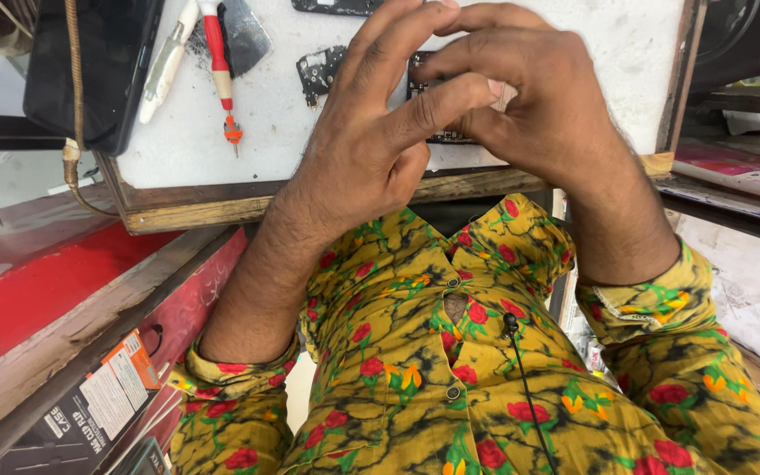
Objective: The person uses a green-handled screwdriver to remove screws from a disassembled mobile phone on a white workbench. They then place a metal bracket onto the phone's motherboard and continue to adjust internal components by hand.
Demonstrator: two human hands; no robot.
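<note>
Both hands meet over the near edge of a white work mat [274, 132]. My left hand [371, 141] and my right hand [529, 97] pinch a small dark circuit part [422, 69] between their fingertips; most of that part is hidden behind the fingers. A second small black bracket piece [318, 73] lies on the mat just left of my left hand. Further left rests a red-handled screwdriver [219, 70] with its tip pointing toward me.
A black phone [98, 70] lies at the mat's left side beside a white tool [167, 62] and a grey blade-like scraper [244, 35]. A brown cord [72, 132] hangs down. The wooden tray edge [204, 207] fronts the mat. A red shelf [28, 299] and a printed box [90, 413] sit lower left.
</note>
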